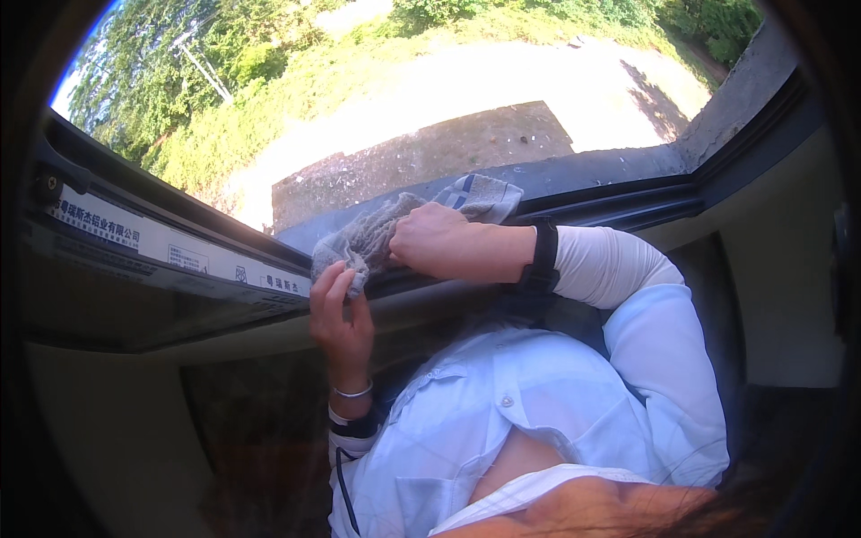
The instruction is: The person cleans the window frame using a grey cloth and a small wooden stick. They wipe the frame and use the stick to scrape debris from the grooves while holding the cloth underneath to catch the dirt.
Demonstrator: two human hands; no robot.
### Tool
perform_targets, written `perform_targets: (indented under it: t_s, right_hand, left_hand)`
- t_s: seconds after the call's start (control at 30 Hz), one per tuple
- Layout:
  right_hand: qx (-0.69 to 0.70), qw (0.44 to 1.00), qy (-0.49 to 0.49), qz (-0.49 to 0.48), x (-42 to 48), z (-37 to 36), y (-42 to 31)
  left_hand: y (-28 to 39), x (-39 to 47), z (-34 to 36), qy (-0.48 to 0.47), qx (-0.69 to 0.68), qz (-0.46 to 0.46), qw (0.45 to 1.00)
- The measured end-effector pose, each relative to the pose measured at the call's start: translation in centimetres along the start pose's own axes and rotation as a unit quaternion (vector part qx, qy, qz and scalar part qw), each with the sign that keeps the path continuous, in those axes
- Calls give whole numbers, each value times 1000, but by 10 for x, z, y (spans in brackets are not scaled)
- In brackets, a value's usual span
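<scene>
A grey terry cloth (377,225) lies bunched over the bottom track of a dark window frame (605,198). Its pale end with blue stripes (488,191) spreads onto the outer ledge. My right hand (430,242) is closed over the cloth's middle, with the fingers curled into its folds. At the cloth's other end, my left hand (340,316) pinches a bunched corner between thumb and fingers. This corner is beside the lower end of the sliding sash. The part of the track beneath the cloth and my right hand is hidden.
On the left, the window sash (168,245) carries a white printed film strip. A rough concrete ledge (430,151) lies outside the opening, beyond it sunlit ground and trees (269,54). The concrete side wall (746,91) borders the opening at right. A black cord (343,484) hangs by my left sleeve.
</scene>
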State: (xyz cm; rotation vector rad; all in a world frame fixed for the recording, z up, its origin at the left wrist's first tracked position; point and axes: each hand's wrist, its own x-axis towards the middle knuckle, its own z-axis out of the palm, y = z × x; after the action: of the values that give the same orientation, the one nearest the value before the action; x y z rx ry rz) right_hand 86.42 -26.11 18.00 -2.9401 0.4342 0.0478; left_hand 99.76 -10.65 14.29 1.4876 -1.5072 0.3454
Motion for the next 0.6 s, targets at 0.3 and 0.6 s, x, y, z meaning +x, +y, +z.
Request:
perform_targets:
  t_s: [0.3, 0.6]
  right_hand:
    - [-11, 944, -128, 303, -163, -42, 94]
    - [-67, 859, -73, 502, -297, -60, 152]
  left_hand:
    - [12, 5, 15, 5, -14, -9, 1000]
    - [36, 31, 57, 10, -32, 6, 999]
